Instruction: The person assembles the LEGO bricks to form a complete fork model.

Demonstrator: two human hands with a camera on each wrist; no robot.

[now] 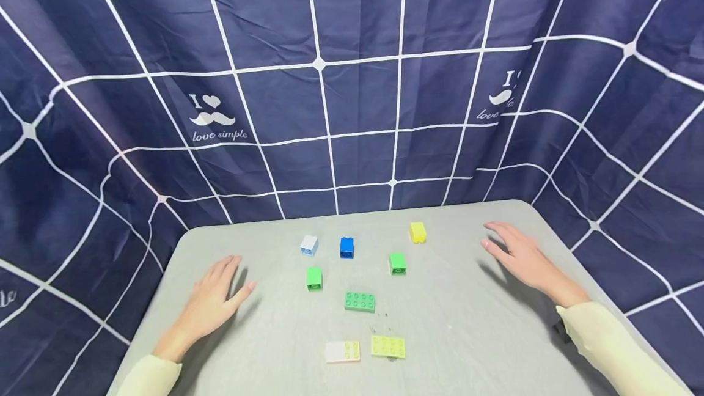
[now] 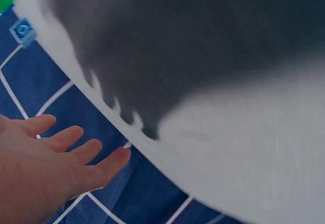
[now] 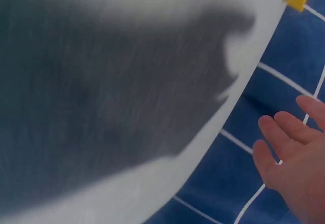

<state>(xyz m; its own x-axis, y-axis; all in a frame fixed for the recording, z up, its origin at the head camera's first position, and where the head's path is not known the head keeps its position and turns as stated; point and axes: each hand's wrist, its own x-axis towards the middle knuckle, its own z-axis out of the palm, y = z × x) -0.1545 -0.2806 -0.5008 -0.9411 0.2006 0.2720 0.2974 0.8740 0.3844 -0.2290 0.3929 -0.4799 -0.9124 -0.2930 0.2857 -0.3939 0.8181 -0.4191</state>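
My left hand hovers over the table's left side, fingers relaxed and holding nothing; the left wrist view shows its spread fingers too. Over the right side my right hand hangs likewise, with nothing in it. Between them lie toy building blocks: a light blue block, a dark blue block, a yellow block, and two small green blocks, one left and one right. Nearer me are a longer green brick, a white-and-yellow brick and a lime brick.
The grey table has rounded far corners. A navy curtain with white grid lines surrounds its back and sides. Small dark specks mark the surface between the long green and lime bricks. Both arms cast shadows on the tabletop.
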